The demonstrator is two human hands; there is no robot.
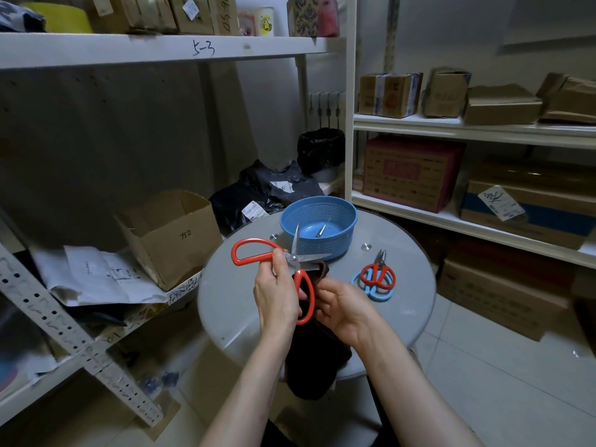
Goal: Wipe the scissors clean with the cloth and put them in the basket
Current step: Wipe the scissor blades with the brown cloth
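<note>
Storeroom table [232,301], scissors [293,258] in left hand [277,295], cloth [317,359] half-hidden

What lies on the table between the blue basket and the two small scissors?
In the head view, only a small round metal stud set in the table lies between the blue basket and the small scissors.

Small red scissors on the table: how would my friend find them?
Look at the round grey table, then just front-right of the blue basket. The small red scissors lie there on top of a light-blue pair; the bigger red scissors are held in the left hand.
</note>
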